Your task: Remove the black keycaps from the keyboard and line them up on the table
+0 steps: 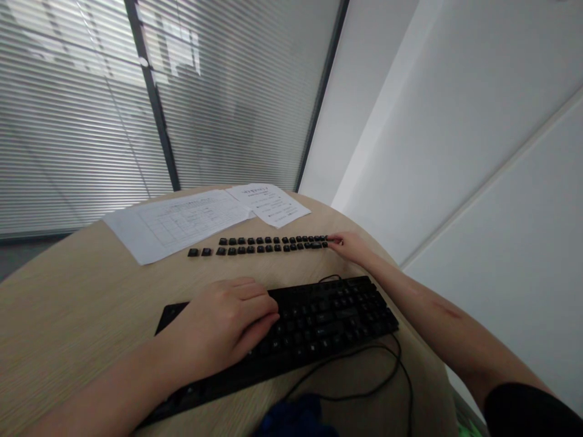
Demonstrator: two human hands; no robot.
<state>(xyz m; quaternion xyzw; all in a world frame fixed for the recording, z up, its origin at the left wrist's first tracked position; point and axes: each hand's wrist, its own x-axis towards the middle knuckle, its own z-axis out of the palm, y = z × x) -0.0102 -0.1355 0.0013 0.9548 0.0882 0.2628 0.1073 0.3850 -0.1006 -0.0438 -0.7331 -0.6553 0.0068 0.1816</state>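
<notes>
A black keyboard (319, 321) lies tilted across the near part of the table. My left hand (232, 318) rests over its middle-left part, fingers together and curled down; whether anything is under the fingertips is hidden. Beyond the keyboard, loose black keycaps (260, 248) form two rows. At the right end of these rows is my right hand (344, 244), its thumb and fingers pinched at the last keycaps. What it grips is too small to make out.
Two printed paper sheets (182, 220) lie on the round wooden table (68, 315) behind the keycaps. A black cable (355, 397) loops at the near edge, beside dark blue cloth (298, 419). A white wall stands at the right.
</notes>
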